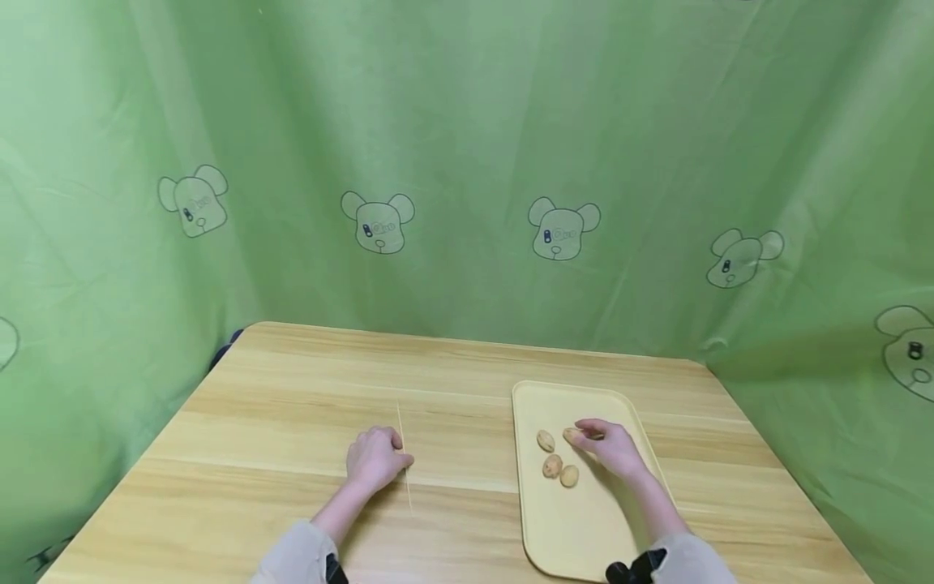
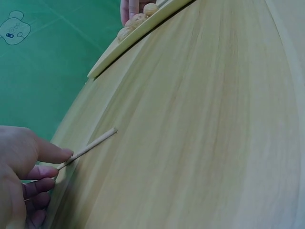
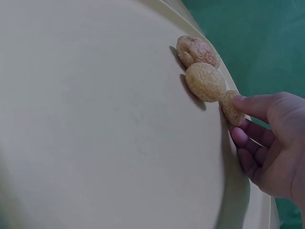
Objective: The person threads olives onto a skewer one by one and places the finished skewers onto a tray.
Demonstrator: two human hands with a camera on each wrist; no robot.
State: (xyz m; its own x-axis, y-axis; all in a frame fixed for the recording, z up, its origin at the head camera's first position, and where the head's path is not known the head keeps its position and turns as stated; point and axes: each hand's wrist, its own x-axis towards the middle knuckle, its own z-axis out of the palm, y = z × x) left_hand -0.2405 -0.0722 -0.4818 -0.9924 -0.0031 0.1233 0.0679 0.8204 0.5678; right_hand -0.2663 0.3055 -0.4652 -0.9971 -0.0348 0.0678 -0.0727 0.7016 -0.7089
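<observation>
My left hand is over the left-middle of the table and pinches a thin wooden skewer between thumb and forefinger. One end of that skewer juts out past the fingers in the left wrist view. Over on the tray, my right hand pinches a wrinkled tan oval puff with its thumb and fingers. Beside it lie three more puffs: one far left, a browner one and a pale one. Part of the held puff is hidden by the thumb.
The wooden table carries the cream tray on its right half, long side running front to back. A green curtain with bear-head outlines hangs behind the table and along both sides.
</observation>
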